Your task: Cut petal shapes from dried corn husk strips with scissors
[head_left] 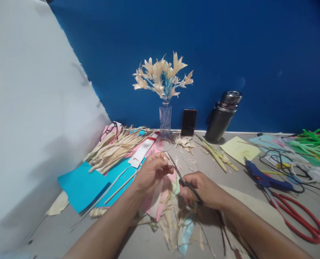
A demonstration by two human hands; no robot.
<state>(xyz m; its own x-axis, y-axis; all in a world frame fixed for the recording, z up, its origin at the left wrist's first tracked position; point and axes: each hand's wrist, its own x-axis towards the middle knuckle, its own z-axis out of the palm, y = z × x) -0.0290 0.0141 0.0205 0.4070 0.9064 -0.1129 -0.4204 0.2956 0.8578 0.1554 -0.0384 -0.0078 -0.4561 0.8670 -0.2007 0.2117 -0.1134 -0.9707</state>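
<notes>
My right hand point(203, 190) is closed around the black handles of small scissors point(176, 169), whose thin blades point up and left toward my left hand point(151, 172). My left hand's fingers are pinched together at the blade tips, on something too small to make out. Beneath both hands lies a heap of dried husk strips and pink paper scraps point(170, 216) on the grey table point(54, 233).
A clear bottle vase point(165, 120) holds husk flowers point(162, 77) at the back, beside a phone point(189, 122) and a steel flask point(222, 117). Blue paper point(81, 185) and dried husks point(114, 147) lie left. A glue gun point(265, 178), red-handled scissors point(297, 216), cables and green pipe cleaners point(311, 142) lie right.
</notes>
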